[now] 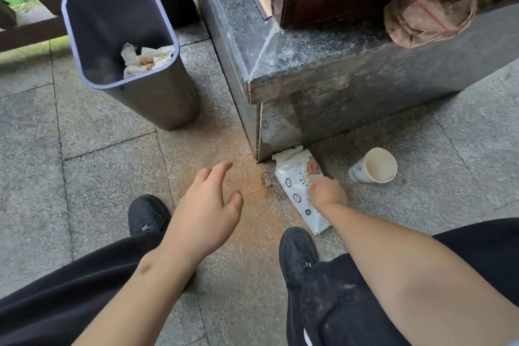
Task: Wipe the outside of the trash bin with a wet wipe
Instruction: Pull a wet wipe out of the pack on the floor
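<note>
A dark grey trash bin [157, 98] with a pale rim stands on the paved floor at upper left, with crumpled used tissues inside. A white wet wipe pack [297, 177] lies on the floor against the base of a stone plinth. My right hand [327, 192] rests on top of the pack with its fingers curled down onto it; whether it pinches a wipe is hidden. My left hand [209, 205] hovers above the floor between the bin and the pack, fingers spread and holding nothing.
A dark granite plinth [351, 70] fills the upper right, with a crumpled brown paper bag [432, 5] on it. A paper cup [375, 166] lies on its side right of the pack. My two black shoes [147, 215] stand on grey paving with an orange stain.
</note>
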The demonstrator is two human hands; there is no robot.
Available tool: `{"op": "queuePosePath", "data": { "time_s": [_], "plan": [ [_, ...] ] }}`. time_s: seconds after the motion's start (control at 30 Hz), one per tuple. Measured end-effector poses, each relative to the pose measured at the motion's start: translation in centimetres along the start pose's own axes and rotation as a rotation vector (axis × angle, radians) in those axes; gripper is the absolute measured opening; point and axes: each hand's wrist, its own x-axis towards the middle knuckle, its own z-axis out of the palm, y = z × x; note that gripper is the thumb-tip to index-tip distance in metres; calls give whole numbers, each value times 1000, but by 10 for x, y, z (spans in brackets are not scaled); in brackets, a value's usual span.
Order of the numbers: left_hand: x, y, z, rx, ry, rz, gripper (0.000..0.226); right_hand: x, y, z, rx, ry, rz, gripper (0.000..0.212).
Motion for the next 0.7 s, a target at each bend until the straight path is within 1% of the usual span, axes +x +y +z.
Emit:
{"op": "queuePosePath", "data": {
  "time_s": [0.1,0.2,0.3,0.33,0.4,0.5,0.6,0.7],
  "plan": [
    [-2,-3,1,-4,2,7,55,2,0,5,-16,69,-68,29],
    [5,-5,-2,68,17,46,58,11,0,9,-35,73,-58,33],
    [38,-15,-25,302,175,104,60,21,-5,9,-62,79,-39,36],
    [53,-19,-37,355,230,109,61,24,-5,9,-71,81,-32,36],
    [80,-26,-59,416,291,108,64,27,-2,10,-82,94,-3,32],
    [110,-37,-79,458,305,93,70,30,2,15,-93,94,25,28],
    [130,-46,-89,440,280,48,72,30,1,19,-155,90,11,29],
    [147,-56,-95,470,263,56,75,35,-2,19,-204,101,11,29]
  ]
}}
